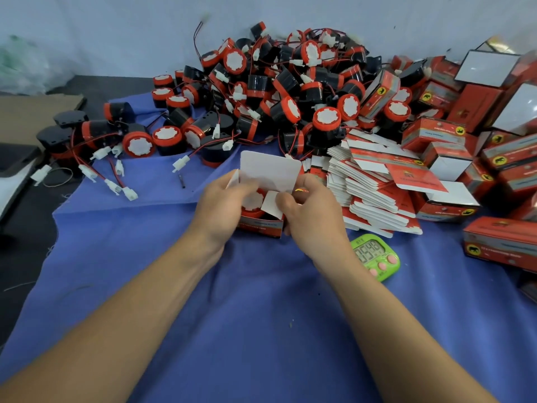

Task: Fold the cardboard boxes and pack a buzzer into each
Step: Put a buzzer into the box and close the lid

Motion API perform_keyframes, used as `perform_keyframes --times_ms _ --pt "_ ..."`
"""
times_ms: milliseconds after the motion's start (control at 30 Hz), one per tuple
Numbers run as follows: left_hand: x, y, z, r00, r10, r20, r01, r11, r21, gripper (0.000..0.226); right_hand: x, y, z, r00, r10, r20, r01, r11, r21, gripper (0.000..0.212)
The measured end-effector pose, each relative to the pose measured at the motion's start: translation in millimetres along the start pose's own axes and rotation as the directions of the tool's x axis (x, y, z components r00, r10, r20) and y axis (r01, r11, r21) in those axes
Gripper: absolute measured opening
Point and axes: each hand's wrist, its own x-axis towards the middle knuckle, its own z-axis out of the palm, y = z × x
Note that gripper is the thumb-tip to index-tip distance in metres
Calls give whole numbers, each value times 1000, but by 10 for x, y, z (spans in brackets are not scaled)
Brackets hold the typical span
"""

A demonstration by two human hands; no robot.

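The task is well under way but far from done. One box (260, 226) stands on the blue cloth (232, 315) in the middle of the desk (26, 228). It is folded into shape, with a buzzer (252, 205) sitting inside, red-and-white face up. Its lid (270, 173) stands upright, white inside showing, so this box is filled but not yet closed.

The left hand (222, 205) grasps the box's left side, fingers curled round it and a side flap. The right hand (309, 213) grips the right side, its thumb pinching the small right flap (271, 203) over the buzzer. I judge the step in hand to be tucking the side flaps before the lid comes down.

Done so far: a heap of made-up boxes (434, 133) lies at the right, several of them stacked. Some show white ends or open panels, and whether each holds a buzzer cannot be told.

Left to do: a big pile of loose buzzers (290, 97), wires and white plugs trailing, fills the far side of the cloth. A slumped stack of flat boxes (374, 196) lies just beside the right hand, between it and the made-up boxes. By the look of it, more remains than is finished. A green timer (376, 255) sits near the right wrist.
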Motion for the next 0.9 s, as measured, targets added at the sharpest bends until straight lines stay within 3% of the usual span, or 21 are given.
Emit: perform_keyframes --times_ms 100,233,433,667,767,900 --pt "22 13 -191 959 34 281 30 975 -221 40 3 -12 5 1000 -11 -11 11 1000 -9 12" --pt "122 25 -391 899 25 437 18 995 -95 35 14 -23 -14 1000 -26 -5 26 998 64 31" --pt "149 -24 -249 975 50 217 -66 996 65 32 47 -24 -26 985 -169 -22 167 984 -56 29" --pt "97 -129 -184 970 243 22 -243 956 166 28 29 -53 -193 957 -287 50 289 918 -272 34" --pt "100 -81 -198 965 243 99 -254 958 134 41 43 -92 -319 950 -253 180 299 905 -304 38" --pt "104 -33 -377 928 59 368 -83 995 50 46 -14 -165 -402 929 -129 346 248 913 -325 53"
